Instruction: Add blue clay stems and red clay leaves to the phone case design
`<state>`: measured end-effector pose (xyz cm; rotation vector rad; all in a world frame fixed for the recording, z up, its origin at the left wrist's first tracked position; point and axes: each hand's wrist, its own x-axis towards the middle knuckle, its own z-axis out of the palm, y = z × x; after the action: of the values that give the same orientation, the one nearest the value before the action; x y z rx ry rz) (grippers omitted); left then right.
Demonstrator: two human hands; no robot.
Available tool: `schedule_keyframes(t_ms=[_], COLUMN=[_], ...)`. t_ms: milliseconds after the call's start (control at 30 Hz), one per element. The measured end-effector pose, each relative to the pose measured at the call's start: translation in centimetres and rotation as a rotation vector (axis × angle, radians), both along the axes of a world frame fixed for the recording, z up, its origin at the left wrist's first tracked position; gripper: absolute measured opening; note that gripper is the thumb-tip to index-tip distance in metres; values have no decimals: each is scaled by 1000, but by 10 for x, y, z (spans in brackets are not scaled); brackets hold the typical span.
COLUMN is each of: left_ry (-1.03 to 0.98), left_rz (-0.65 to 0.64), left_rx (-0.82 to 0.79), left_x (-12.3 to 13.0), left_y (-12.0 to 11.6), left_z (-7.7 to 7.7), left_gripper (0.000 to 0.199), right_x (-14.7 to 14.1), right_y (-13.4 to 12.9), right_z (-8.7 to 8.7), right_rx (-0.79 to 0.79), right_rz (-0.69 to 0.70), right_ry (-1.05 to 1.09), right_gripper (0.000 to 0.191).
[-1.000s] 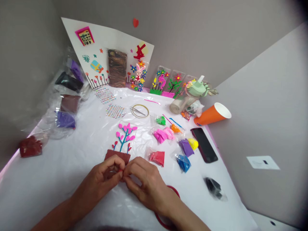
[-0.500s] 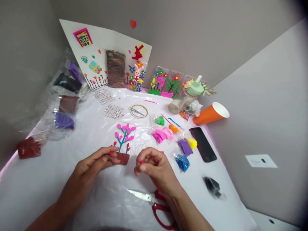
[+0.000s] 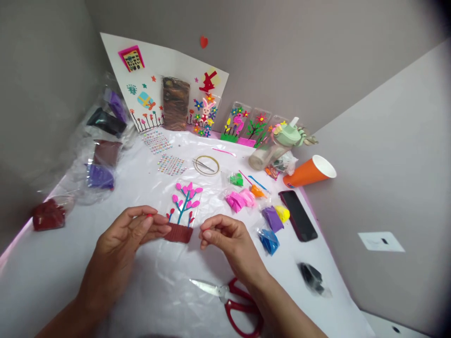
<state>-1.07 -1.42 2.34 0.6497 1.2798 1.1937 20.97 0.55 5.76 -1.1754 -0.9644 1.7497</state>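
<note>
A clear phone case (image 3: 185, 204) lies on the white table, bearing a clay tree with a teal stem and pink leaves and a brown ridged clay base (image 3: 179, 233). My left hand (image 3: 127, 237) rests at the base's left end, and a tiny red clay piece (image 3: 150, 215) is pinched between its thumb and fingers. My right hand (image 3: 225, 241) hovers just right of the base. Its fingertips are pinched together, and nothing shows between them.
Red-handled scissors (image 3: 229, 293) lie near my right wrist. Small bags of coloured clay (image 3: 239, 199) sit to the right, with a dark phone (image 3: 298, 215), a tipped orange cup (image 3: 310, 171) and a bottle (image 3: 278, 143). Larger clay bags (image 3: 100, 176) line the left wall. Decorated cases (image 3: 239, 123) stand at the back.
My hands, joined over the brown base a second ago, have parted to either side of it. The scissors came into sight. A red bit seen at my right fingertips no longer shows.
</note>
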Motion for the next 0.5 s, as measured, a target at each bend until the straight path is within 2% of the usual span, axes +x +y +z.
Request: schedule_keyframes(t_ms=[200, 267, 500], left_ry=[38, 29, 39], left_rz=[-2, 2, 38], left_rx=[-2, -3, -12], left_x=[-3, -4, -7], left_y=[0, 0, 0], left_z=[-1, -2, -5], left_gripper=[30, 29, 30], right_x=[-6, -11, -34], right_y=[12, 16, 26], right_z=[15, 17, 18], right_rx=[50, 71, 72], right_rz=[58, 56, 85], right_ry=[-81, -73, -32], right_gripper=[26, 21, 24])
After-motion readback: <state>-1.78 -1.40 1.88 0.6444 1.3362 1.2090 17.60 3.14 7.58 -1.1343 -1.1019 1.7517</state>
